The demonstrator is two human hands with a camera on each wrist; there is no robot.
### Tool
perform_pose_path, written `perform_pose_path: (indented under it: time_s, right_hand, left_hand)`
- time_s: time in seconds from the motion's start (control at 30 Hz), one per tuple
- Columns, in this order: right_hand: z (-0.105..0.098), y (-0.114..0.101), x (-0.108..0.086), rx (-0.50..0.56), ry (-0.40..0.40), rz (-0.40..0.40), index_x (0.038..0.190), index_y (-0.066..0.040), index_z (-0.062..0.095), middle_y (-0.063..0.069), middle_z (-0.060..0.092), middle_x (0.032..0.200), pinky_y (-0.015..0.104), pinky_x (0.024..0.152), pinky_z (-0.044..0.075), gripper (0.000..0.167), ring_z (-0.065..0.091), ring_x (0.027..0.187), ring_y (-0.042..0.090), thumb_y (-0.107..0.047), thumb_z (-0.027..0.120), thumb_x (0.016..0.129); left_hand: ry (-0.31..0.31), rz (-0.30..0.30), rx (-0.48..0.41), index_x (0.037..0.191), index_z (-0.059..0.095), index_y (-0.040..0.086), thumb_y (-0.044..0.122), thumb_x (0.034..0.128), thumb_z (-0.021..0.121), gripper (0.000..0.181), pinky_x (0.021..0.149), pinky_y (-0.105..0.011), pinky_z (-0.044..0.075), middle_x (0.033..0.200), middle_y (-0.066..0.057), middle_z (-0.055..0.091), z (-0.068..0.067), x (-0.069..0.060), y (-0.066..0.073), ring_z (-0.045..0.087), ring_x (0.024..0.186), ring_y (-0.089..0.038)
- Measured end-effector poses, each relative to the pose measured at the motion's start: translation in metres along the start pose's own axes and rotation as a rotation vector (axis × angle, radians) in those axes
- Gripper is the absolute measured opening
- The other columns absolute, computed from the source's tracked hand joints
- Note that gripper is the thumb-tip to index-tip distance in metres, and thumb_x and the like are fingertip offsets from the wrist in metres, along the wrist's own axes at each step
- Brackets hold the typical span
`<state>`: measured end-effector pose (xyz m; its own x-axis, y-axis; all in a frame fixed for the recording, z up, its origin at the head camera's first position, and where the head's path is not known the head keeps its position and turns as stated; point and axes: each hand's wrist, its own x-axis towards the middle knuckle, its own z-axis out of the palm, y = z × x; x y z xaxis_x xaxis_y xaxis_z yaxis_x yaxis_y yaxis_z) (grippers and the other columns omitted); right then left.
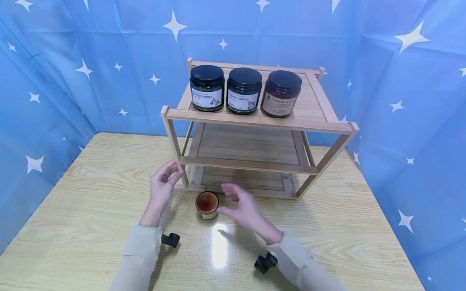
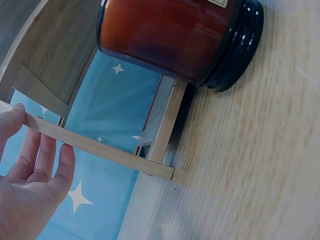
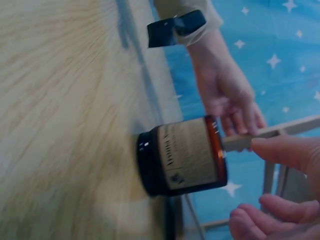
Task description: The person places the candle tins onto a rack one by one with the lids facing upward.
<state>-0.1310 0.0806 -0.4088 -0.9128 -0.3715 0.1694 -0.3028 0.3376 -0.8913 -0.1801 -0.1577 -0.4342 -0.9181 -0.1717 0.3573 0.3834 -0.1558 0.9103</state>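
An amber candle jar (image 1: pixel 207 203) stands upside down on the table, its black lid (image 3: pixel 150 162) against the wood and its glass base up. A cream label (image 3: pixel 187 155) shows on its side. Just right of it my right hand (image 1: pixel 242 206) hovers with fingers and thumb spread apart, and a gap to the jar shows in the right wrist view. My left hand (image 1: pixel 165 184) pinches the front left post (image 2: pixel 95 145) of a wooden shelf rack (image 1: pixel 251 165), thumb on one side and fingers on the other.
On the rack's top shelf stand two green scented-candle jars (image 1: pixel 206 89) (image 1: pixel 243 92) and one dark amber jar (image 1: pixel 281 95), all with black lids. A blue star-printed cloth (image 1: pixel 127 89) hangs behind and beside the light wood table (image 1: pixel 91 202).
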Motion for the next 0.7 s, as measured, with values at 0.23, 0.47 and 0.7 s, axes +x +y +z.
perform_pose_path:
  time_s: [0.23, 0.47, 0.7]
  right_hand:
    - [0.006, 0.013, 0.007, -0.019, -0.084, 0.007, 0.126, 0.008, 0.047, 0.026, 0.054, 0.121, 0.05, 0.094, 0.046, 0.064, 0.053, 0.109, 0.039, 0.001, 0.077, 0.07]
    - [0.01, 0.02, 0.012, -0.08, -0.185, 0.055, 0.132, 0.001, 0.045, 0.02, 0.053, 0.127, 0.047, 0.098, 0.043, 0.069, 0.051, 0.115, 0.034, -0.007, 0.079, 0.071]
    - [0.016, 0.028, 0.019, -0.132, -0.256, 0.021, 0.133, -0.002, 0.046, 0.014, 0.056, 0.124, 0.044, 0.096, 0.044, 0.073, 0.054, 0.111, 0.028, -0.012, 0.081, 0.07]
  left_hand:
    - [-0.007, 0.01, -0.01, 0.104, 0.069, 0.024, -0.02, 0.081, 0.057, 0.051, 0.082, -0.019, 0.052, 0.093, 0.009, 0.069, 0.0, 0.0, 0.0, 0.062, 0.087, -0.005]
    - [-0.01, 0.014, -0.004, 0.105, 0.069, 0.022, -0.019, 0.0813, 0.057, 0.049, 0.082, -0.02, 0.052, 0.093, 0.007, 0.069, -0.001, 0.0, 0.0, 0.062, 0.088, -0.006]
    - [-0.008, 0.009, 0.001, 0.104, 0.069, 0.023, -0.019, 0.0814, 0.057, 0.05, 0.083, -0.02, 0.052, 0.093, 0.008, 0.069, -0.001, 0.0, 0.0, 0.062, 0.088, -0.005]
